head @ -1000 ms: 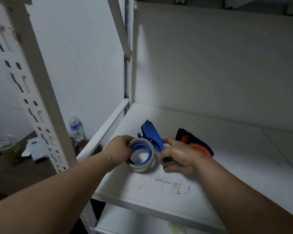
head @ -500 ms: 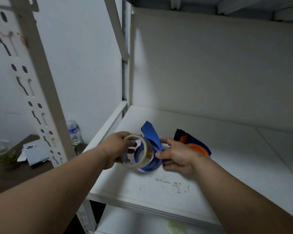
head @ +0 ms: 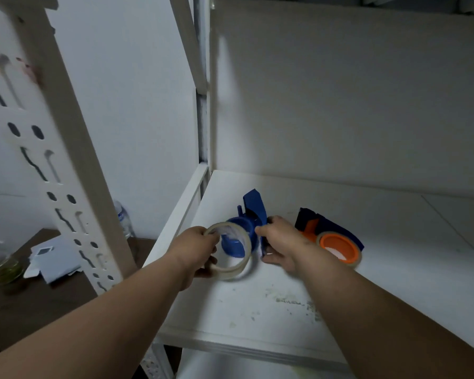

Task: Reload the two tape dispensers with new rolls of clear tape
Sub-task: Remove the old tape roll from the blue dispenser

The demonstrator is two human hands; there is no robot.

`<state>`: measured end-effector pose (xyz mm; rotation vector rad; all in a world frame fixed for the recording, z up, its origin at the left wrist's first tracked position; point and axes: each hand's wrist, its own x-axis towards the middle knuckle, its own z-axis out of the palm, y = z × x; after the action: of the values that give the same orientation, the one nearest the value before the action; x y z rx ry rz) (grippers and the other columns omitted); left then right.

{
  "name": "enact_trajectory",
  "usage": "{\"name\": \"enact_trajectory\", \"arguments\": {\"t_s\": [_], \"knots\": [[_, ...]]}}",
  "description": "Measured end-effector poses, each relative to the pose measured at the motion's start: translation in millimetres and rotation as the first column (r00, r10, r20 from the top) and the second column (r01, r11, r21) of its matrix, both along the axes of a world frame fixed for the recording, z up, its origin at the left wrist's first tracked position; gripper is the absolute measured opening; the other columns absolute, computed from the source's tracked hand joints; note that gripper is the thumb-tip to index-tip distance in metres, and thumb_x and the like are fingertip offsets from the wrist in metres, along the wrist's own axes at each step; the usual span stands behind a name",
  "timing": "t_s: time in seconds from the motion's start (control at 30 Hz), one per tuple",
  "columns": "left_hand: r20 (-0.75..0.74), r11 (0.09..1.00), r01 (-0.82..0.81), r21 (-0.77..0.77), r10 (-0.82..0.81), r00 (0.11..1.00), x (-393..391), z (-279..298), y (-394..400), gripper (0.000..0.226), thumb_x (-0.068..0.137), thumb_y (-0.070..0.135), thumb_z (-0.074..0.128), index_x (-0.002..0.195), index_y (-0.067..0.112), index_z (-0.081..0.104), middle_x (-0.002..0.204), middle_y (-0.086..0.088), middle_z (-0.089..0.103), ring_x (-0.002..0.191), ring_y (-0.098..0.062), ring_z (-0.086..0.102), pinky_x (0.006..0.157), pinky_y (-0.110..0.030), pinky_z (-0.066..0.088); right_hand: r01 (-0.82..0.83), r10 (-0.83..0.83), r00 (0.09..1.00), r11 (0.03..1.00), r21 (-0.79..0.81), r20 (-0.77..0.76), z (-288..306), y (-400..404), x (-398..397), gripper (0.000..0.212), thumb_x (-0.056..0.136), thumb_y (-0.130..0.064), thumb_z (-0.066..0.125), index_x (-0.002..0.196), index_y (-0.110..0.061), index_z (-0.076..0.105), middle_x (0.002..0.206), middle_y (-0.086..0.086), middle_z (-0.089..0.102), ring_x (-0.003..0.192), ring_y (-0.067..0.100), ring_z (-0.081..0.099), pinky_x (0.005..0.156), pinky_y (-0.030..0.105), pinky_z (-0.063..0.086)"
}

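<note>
Tape dispensers, two of them, sit on a white shelf (head: 367, 283) inside a metal rack. The blue dispenser (head: 246, 228) is between the two hands; the right hand (head: 279, 243) has its fingers curled round the dispenser's right side, gripping it. Just to the left, the left hand (head: 197, 253) pinches a roll of clear tape (head: 230, 251) by its near rim, thumb below and fingers over the top, with the roll tilted up and overlapping the blue hub from the front. Whether the roll is on the hub or only in front of it, I cannot tell; that part is blurred.

Just right of the right hand lies the orange dispenser (head: 331, 239), dark blue at its back, with a roll already around its orange hub and resting on the shelf.

The shelf board is white, scuffed with greenish-grey specks below the right hand's wrist. A plain white back panel (head: 340, 105) rises behind it. Left of the left hand, a pale slotted upright post (head: 66, 160) of the rack stands in the foreground and cuts across the view of the room beyond. Past it is a white wall, and lower down a dark brown counter (head: 25, 310) carrying a glass jar (head: 0, 263), some white paper (head: 52, 258) and a plastic water bottle (head: 123, 220) partly hidden by the post.
</note>
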<state>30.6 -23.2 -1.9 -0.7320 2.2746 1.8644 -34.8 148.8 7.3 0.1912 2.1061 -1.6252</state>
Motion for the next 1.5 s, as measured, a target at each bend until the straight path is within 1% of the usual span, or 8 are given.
{"name": "enact_trajectory", "arguments": {"t_s": [0.23,0.37,0.5,0.7,0.83,0.93,1.33,1.5], "knots": [[0.080,0.972,0.032,-0.232,-0.013,0.997,-3.4,-19.8,-4.9,0.027,0.093,0.032,0.055,0.111,0.010,0.055,0.103,-0.015,0.067,0.092,-0.033,0.067,0.075,-0.042,0.059,0.212,-0.202,0.942,0.977,0.009,-0.266,5.5,7.1,-11.2,0.027,0.091,-0.012,0.053,0.117,-0.012,0.044,0.087,0.005,0.056,0.076,0.020,0.054,0.063,0.031,0.045],[0.079,0.989,-0.103,-0.104,0.111,0.991,-16.9,-18.5,3.9,0.052,0.092,0.032,0.055,0.132,0.003,0.040,0.102,-0.017,0.062,0.085,-0.030,0.063,0.065,-0.035,0.053,0.225,-0.219,0.915,0.974,-0.022,-0.339,14.8,13.7,-10.6,0.032,0.091,-0.015,0.054,0.121,-0.020,0.041,0.096,0.004,0.060,0.082,0.021,0.058,0.070,0.033,0.048],[0.031,0.994,-0.082,-0.068,0.084,0.996,-33.2,-17.4,16.2,0.050,0.094,0.033,0.053,0.133,0.003,0.046,0.121,-0.020,0.060,0.106,-0.036,0.060,0.094,-0.046,0.053,0.205,-0.220,0.923,0.976,-0.079,-0.315,19.6,22.2,-3.1,0.040,0.092,-0.018,0.055,0.128,-0.027,0.040,0.090,-0.001,0.058,0.079,0.019,0.058,0.074,0.037,0.052],[-0.020,0.898,0.004,-0.441,-0.014,1.000,-43.0,-8.9,20.6,0.056,0.099,0.047,0.024,0.129,0.011,0.054,0.136,-0.019,0.052,0.126,-0.040,0.046,0.108,-0.055,0.036,0.100,-0.139,0.976,0.969,-0.224,-0.167,22.7,35.5,13.0,0.038,0.094,-0.017,0.055,0.129,-0.026,0.044,0.098,0.003,0.058,0.089,0.020,0.057,0.074,0.033,0.053],[-0.119,0.997,-0.022,-0.072,0.013,0.993,-39.5,4.9,26.7,0.049,0.096,0.061,0.031,0.097,0.017,0.053,0.106,-0.006,0.060,0.100,-0.030,0.057,0.096,-0.044,0.046,0.084,-0.126,0.982,0.960,-0.268,-0.143,21.8,37.6,17.5,0.036,0.096,-0.014,0.050,0.129,-0.025,0.044,0.108,0.011,0.059,0.101,0.028,0.060,0.084,0.041,0.052],[-0.171,0.998,0.010,-0.068,-0.022,0.985,-35.1,14.1,27.1,0.040,0.093,0.061,0.042,0.075,0.026,0.051,0.082,0.006,0.056,0.075,-0.013,0.053,0.069,-0.032,0.042,0.074,-0.121,0.983,0.950,-0.303,-0.138,24.1,37.4,21.6,0.040,0.096,-0.012,0.050,0.134,-0.024,0.043,0.112,0.008,0.058,0.101,0.027,0.058,0.086,0.043,0.052],[-0.109,0.756,0.197,0.624,-0.165,0.980,-21.2,46.7,66.6,0.016,0.085,0.023,0.071,0.086,0.007,0.066,0.072,-0.007,0.067,0.071,-0.020,0.065,0.071,-0.030,0.056,0.109,-0.171,0.965,0.951,-0.289,-0.199,40.8,78.5,52.9,0.040,0.095,-0.003,0.043,0.131,-0.020,0.044,0.126,0.012,0.057,0.112,0.030,0.057,0.090,0.047,0.049],[-0.272,0.745,0.373,0.553,-0.262,0.926,-4.5,59.8,136.6,0.010,0.088,0.016,0.065,0.086,0.007,0.068,0.068,-0.005,0.074,0.058,-0.015,0.071,0.059,-0.025,0.059,0.151,-0.190,0.948,0.975,-0.166,-0.254,46.5,138.4,71.3,0.029,0.091,-0.007,0.044,0.099,-0.034,0.052,0.099,-0.003,0.067,0.089,0.020,0.069,0.074,0.038,0.059]]}}
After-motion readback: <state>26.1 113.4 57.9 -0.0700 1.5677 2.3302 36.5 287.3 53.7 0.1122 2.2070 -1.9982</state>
